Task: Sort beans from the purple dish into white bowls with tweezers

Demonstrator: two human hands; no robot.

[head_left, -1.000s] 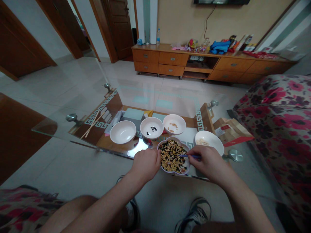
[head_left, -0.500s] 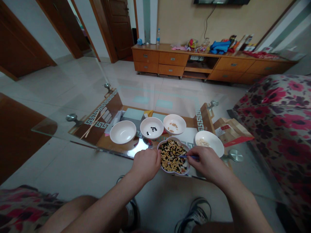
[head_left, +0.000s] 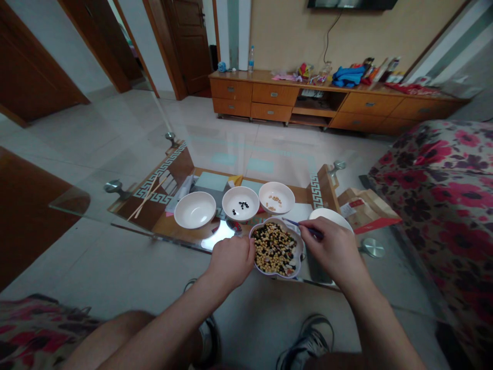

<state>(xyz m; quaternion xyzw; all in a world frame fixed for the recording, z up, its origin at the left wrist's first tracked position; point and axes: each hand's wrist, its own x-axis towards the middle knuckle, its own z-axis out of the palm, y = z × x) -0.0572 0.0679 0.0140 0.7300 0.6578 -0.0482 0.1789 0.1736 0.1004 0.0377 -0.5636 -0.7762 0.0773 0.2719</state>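
My left hand (head_left: 232,261) is closed on the left rim of a pale, flower-shaped bowl (head_left: 299,251), holding it at the table's front edge. Yellow and black beans (head_left: 272,249) with some lighter pieces fill most of it. Between the closed fingers of my right hand (head_left: 336,247) is a slim blue tool (head_left: 295,222) that looks like tweezers. Its tip is above the far right rim, apart from the beans. My right hand partly covers a white bowl (head_left: 332,214), whose contents are hidden.
Behind the flower-shaped bowl stand a white bowl with black beans (head_left: 250,211), another with yellowish pieces (head_left: 285,205), and a third white bowl (head_left: 194,210) at left. Chopsticks (head_left: 145,199) lie on the glass table (head_left: 215,139). A paper bag (head_left: 370,208) is at right.
My right hand has lifted the blue tool out of the beans and moved slightly up and right. My left hand and the bowls have stayed in place.
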